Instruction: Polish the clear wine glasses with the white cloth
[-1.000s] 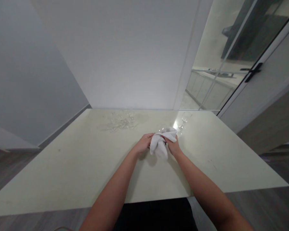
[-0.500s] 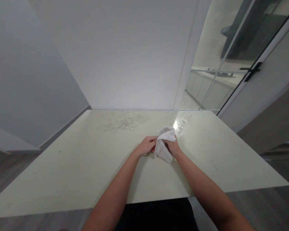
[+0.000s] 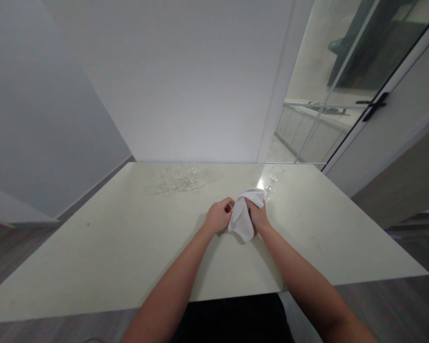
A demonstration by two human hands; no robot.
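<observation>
My right hand [image 3: 258,215] is closed around a white cloth [image 3: 241,220], bunched up with a corner hanging toward the table. Just left of the cloth, my left hand [image 3: 219,214] has its fingers curled in a pinch. A thin, clear, glass-like edge shows at its fingertips; the rest of that piece is hidden by the cloth and fingers. Beyond the right hand a clear stemmed glass [image 3: 276,174] stands upright on the table. Several more clear glasses [image 3: 180,178] stand in a group at the far left.
The pale table [image 3: 110,257] has its far edge against a white panel [image 3: 186,95]. A glazed door with a black handle [image 3: 377,105] is at the right. A grey wall [image 3: 50,119] rises on the left.
My left hand has turned, its fingers now curled higher beside the cloth. The cloth has shifted and refolded slightly in my right hand. The standing glasses have not moved.
</observation>
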